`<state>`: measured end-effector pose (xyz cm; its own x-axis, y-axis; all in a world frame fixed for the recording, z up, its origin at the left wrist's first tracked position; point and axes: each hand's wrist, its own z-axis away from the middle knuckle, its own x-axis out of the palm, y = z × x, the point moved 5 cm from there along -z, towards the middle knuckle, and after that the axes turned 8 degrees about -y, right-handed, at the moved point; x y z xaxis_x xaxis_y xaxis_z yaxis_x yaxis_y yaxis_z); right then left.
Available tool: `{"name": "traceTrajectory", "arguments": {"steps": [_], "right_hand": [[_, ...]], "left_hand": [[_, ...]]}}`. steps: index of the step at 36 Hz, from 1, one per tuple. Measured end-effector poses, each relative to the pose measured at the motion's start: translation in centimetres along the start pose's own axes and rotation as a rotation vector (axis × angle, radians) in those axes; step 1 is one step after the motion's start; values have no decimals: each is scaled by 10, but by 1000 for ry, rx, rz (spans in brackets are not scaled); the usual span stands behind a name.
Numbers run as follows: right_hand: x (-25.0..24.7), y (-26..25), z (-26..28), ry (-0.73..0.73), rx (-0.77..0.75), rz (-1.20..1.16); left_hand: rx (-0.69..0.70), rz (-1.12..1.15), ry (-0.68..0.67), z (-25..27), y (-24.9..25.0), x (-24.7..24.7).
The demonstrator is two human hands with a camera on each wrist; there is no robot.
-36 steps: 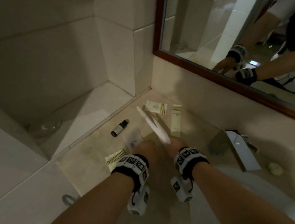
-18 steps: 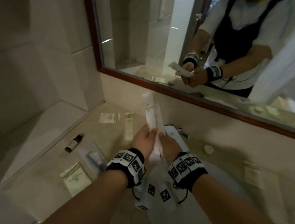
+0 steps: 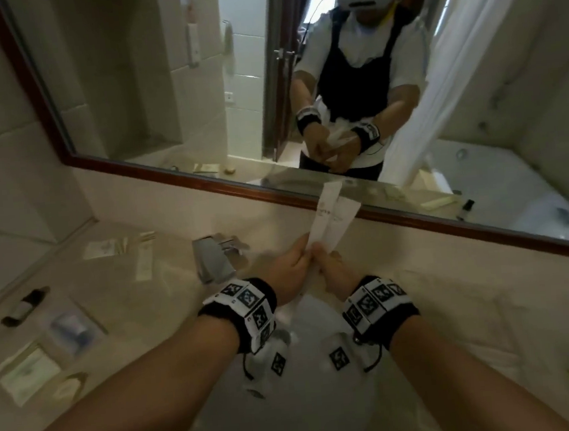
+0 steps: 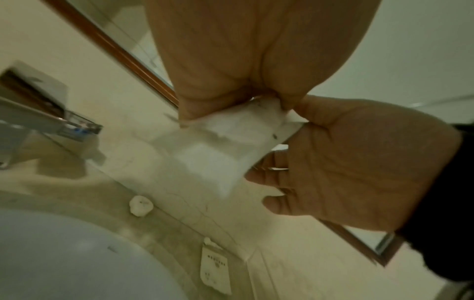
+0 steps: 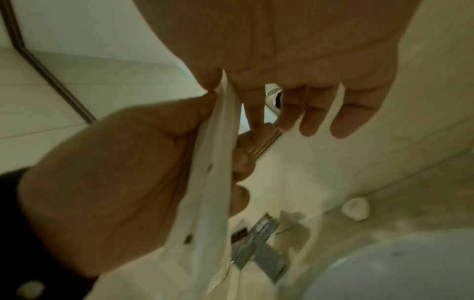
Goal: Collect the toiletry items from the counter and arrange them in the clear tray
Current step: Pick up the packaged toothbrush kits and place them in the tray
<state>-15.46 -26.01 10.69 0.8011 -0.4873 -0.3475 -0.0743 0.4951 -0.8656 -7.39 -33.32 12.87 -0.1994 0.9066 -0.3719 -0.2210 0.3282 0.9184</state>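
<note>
Bathroom tabletop [image 3: 166, 294]: your hands, left [image 3: 289, 270] and right [image 3: 332, 268], now pinch two white sachets [image 3: 328, 220] raised above the sink [image 3: 320, 401], ready for traying.

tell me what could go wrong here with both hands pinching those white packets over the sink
The two white packets are pinched only at their lower ends by the left hand and right hand, right above the basin; a slip could drop one in. The packets overlap, so one might slide free unnoticed. Both hands are occupied, leaving the small dark bottle uncollected.
</note>
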Motion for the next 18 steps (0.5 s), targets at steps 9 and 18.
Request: {"name": "traceTrajectory", "arguments": {"steps": [9, 18], "right_hand": [[-117, 62, 65, 50, 105, -94], [-220, 130, 129, 350, 88, -363]], "left_hand": [[6, -350, -282, -21, 32, 103], [14, -752, -489, -35, 61, 206]]}}
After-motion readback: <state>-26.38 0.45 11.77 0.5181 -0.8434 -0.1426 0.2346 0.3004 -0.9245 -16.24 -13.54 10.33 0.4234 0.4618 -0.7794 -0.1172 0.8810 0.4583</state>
